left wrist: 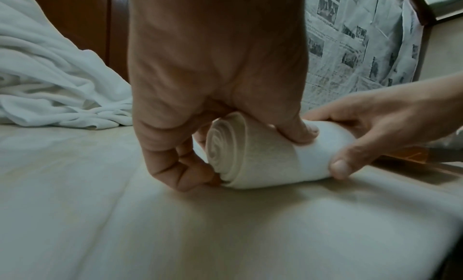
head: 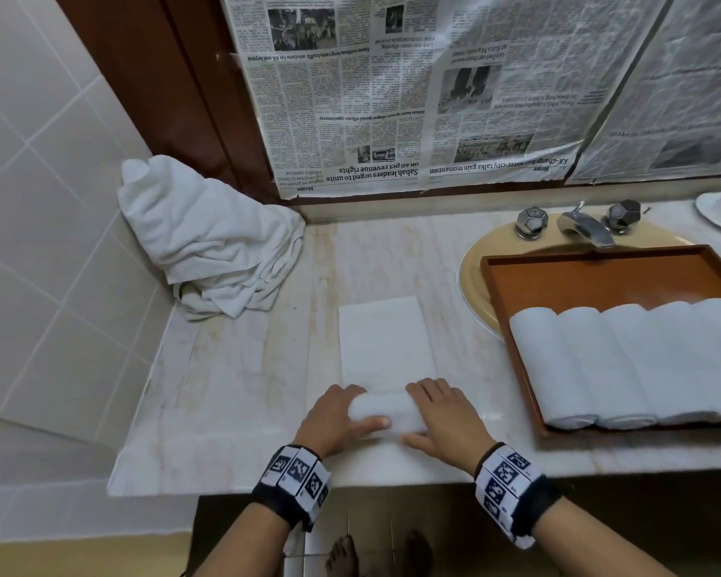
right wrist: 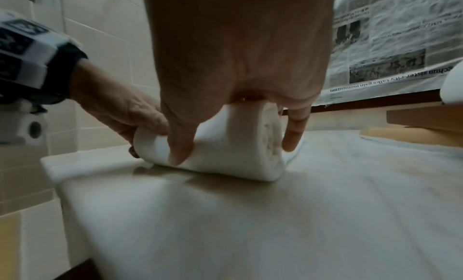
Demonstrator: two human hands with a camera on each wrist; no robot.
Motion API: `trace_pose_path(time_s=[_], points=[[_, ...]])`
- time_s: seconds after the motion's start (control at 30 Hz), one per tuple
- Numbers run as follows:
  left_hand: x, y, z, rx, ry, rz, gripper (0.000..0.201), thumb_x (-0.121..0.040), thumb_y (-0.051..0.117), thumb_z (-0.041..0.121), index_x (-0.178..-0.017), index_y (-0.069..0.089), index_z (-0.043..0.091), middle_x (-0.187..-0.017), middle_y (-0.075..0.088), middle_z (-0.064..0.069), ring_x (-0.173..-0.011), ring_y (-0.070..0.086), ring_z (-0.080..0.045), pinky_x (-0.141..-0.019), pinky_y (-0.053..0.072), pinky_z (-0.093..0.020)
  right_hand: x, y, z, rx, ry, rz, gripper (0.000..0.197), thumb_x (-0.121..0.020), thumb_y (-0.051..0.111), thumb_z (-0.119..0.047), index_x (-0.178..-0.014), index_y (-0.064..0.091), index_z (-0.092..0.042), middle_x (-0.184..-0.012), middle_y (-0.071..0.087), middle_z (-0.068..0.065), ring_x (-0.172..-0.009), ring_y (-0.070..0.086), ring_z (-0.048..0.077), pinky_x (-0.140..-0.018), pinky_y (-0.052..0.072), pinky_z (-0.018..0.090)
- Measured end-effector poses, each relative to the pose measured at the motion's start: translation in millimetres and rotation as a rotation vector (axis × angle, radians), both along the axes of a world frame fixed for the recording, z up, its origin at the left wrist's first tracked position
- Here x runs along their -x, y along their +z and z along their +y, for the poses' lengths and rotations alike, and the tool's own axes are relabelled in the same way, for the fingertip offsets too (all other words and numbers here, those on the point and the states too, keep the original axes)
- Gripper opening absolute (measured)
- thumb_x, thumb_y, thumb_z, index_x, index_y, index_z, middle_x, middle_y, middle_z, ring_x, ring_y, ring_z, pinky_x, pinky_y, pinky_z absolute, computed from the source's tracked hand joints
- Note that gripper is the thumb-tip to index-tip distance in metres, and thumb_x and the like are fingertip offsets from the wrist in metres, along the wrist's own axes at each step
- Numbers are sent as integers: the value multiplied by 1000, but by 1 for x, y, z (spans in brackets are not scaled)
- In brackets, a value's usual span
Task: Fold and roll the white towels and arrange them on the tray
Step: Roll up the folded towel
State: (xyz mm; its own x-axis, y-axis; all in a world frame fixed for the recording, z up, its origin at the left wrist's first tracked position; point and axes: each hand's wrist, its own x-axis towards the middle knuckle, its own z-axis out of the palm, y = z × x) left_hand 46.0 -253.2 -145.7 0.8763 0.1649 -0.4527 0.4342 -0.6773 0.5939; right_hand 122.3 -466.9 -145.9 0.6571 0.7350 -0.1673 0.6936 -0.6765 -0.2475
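Towel (head: pixel 386 381), folded strip, part-rolled at the near edge of the countertop (head: pixel 234 393); flat remainder extends away. Left hand (head: pixel 338 418) and right hand (head: pixel 442 422) curl over the roll's ends, gripping it. Bare marble flanks both sides. Tray (head: pixel 600 276) right, holding rolled towels (head: pixel 625 364). Towel pile (head: pixel 213 239) in far-left corner.

Bare counter (head: pixel 234 389) lies open to the left of the hands, right up to the crumpled towel pile (head: pixel 213 239) blocking the back corner. To the right, the tray (head: pixel 513 310) rim stands close, with only a narrow strip of counter between.
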Motion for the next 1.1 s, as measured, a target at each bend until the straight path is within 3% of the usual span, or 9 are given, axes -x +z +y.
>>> trace_pose_path(time_s=[0.1, 0.23, 0.47, 0.67, 0.8, 0.87, 0.97, 1.03, 1.1], points=[[11, -4, -10, -5, 63, -98, 94, -65, 66, 82, -143, 35, 41, -139, 30, 9, -124, 37, -14, -101, 45, -40, -17, 2, 4, -53, -81, 241, 65, -84, 64, -58, -133, 49, -19, -126, 48, -1, -118, 43, 20, -95, 41, 33], [21, -4, -16, -32, 120, -338, 88, -69, 72, 74, -142, 34, 42, -140, 24, 19, -119, 32, -7, -92, 47, -33, -26, 3, 7, -94, -141, 364, 59, -79, 69, -61, -117, 59, -16, -117, 45, -1, -114, 39, 16, -98, 39, 30], [5, -6, 1, -41, -42, -102, 85, -63, 61, 85, -132, 49, 37, -127, 44, 10, -118, 42, -16, -97, 45, -40, -17, 12, 1, -115, -194, 426, 64, -80, 68, -62, -120, 58, -13, -121, 40, -1, -115, 34, 15, -99, 35, 25], [-13, 6, 6, -1, -103, 5, 62, -82, 67, 65, -126, 55, 23, -113, 52, 4, -104, 52, -14, -87, 41, -28, -5, 17, 7, 97, 14, 29, 66, -86, 57, -52, -138, 39, -17, -134, 42, 3, -121, 41, 25, -96, 37, 39], [-2, -1, 2, -37, -83, -31, 74, -77, 66, 72, -137, 46, 32, -132, 43, 6, -119, 44, -19, -100, 42, -37, -26, 16, 10, 102, 1, 337, 63, -85, 61, -61, -130, 49, -19, -124, 48, 0, -114, 45, 21, -95, 40, 39], [11, -4, -6, -98, -84, -152, 84, -72, 67, 74, -143, 35, 41, -142, 28, 13, -122, 33, -16, -100, 41, -37, -38, 20, 11, 112, -14, 465, 57, -81, 66, -61, -119, 53, -20, -115, 50, -2, -106, 47, 19, -92, 40, 37], [25, -8, -14, -210, -98, -246, 81, -73, 68, 69, -143, 33, 46, -142, 28, 16, -125, 31, -15, -97, 44, -34, -45, 26, 14, 100, -30, 608, 45, -80, 72, -56, -104, 54, -23, -107, 54, -4, -99, 51, 18, -80, 38, 30], [26, -9, -12, -220, -93, -210, 76, -77, 66, 67, -143, 35, 46, -142, 32, 15, -126, 34, -15, -95, 45, -34, -41, 27, 12, 41, -58, 657, 43, -80, 72, -57, -101, 57, -23, -105, 58, -4, -99, 55, 18, -79, 40, 29], [22, -10, -4, -147, -71, -128, 76, -75, 65, 70, -143, 38, 47, -141, 36, 14, -126, 37, -16, -97, 44, -37, -33, 23, 5, -53, -97, 517, 48, -82, 66, -62, -110, 59, -24, -112, 59, -6, -105, 54, 16, -89, 41, 31]])
